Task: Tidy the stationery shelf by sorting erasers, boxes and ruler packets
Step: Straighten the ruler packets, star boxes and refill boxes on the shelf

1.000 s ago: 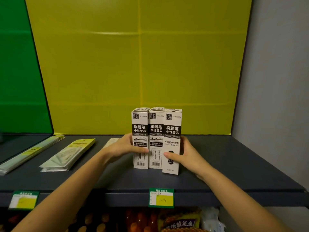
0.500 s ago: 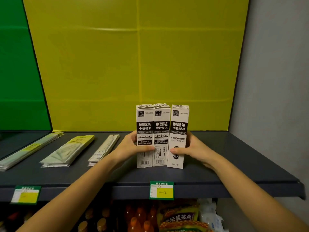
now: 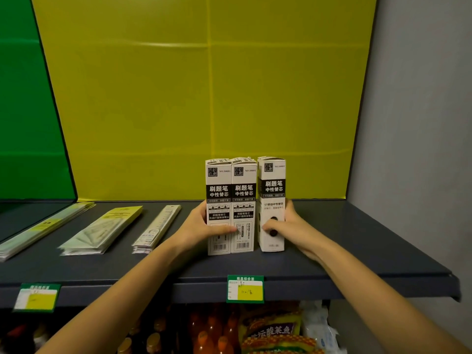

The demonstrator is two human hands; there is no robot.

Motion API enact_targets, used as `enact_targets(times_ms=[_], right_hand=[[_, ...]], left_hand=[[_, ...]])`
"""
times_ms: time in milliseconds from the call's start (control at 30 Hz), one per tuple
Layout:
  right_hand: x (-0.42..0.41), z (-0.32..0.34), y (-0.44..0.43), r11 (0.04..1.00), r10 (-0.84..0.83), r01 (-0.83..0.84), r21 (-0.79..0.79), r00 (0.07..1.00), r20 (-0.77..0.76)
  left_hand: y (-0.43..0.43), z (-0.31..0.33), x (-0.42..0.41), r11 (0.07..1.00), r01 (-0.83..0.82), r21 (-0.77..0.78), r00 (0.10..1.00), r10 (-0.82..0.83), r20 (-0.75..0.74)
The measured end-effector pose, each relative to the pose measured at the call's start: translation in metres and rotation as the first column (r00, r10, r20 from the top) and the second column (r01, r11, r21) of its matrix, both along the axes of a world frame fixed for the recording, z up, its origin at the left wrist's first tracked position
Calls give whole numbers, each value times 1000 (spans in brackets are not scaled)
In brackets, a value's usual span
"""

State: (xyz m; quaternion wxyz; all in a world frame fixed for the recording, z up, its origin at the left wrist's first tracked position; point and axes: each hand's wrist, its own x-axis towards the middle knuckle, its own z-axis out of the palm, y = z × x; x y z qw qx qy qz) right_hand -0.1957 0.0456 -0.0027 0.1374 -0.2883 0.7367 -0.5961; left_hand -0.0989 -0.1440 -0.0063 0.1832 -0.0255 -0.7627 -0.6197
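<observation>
Three tall white-and-black refill boxes stand upright on the dark grey shelf (image 3: 357, 246). The left box (image 3: 218, 185) and the middle box (image 3: 244, 185) touch side by side. My left hand (image 3: 201, 226) wraps the left box from its left, thumb across its front. The right box (image 3: 272, 185) stands a small gap apart from the pair, turned slightly. My right hand (image 3: 288, 229) grips it from the right, thumb on its front. Three stacks of ruler packets lie flat to the left: a narrow one (image 3: 157, 228), a yellow-topped one (image 3: 102, 231) and a long one (image 3: 43, 228).
The yellow back panel (image 3: 204, 98) and a grey side wall (image 3: 421, 123) close the shelf behind and at the right. Price labels (image 3: 245, 288) (image 3: 37, 297) hang on the front edge. Bottles and snack bags (image 3: 270, 333) fill the level below.
The boxes have slid back and to the right on the shelf. The right box has parted from the other two, leaving a gap. Both hands keep their hold.
</observation>
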Motion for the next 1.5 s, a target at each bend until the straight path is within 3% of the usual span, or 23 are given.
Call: enact_targets(times_ms=[200,467,600,700,933,1233,1367,1500], right_hand=[[-2,-4,8,998,-6,14,56,990,-137],[-10,1,13,995,102,-102,-15,994,36],[-7,-4,5,999,-26,27,24,997,-73],[-4,-7,1,999,12,-8,33,991,-135],[-5,-4,8,994,94,-88,57,988,-121],[-13,-6,4,994,-106,108,12,987,-123],[-11,-7,7,999,-44,45,4,998,-36],[-9,-11,4,999,-40,39,-10,997,-73]], left_hand=[[-1,1,-1,1000,11,-16,1000,-11,14],[-2,0,-3,999,12,-30,1000,-11,25],[-2,0,-3,999,9,-33,1000,-9,19],[-3,0,-4,999,4,-54,1000,-3,26],[-3,0,-9,995,-6,-95,999,9,34],[-2,0,-11,997,4,-75,999,0,48],[-1,0,-10,999,10,-43,999,-8,50],[0,0,-10,999,8,-42,999,-5,52]])
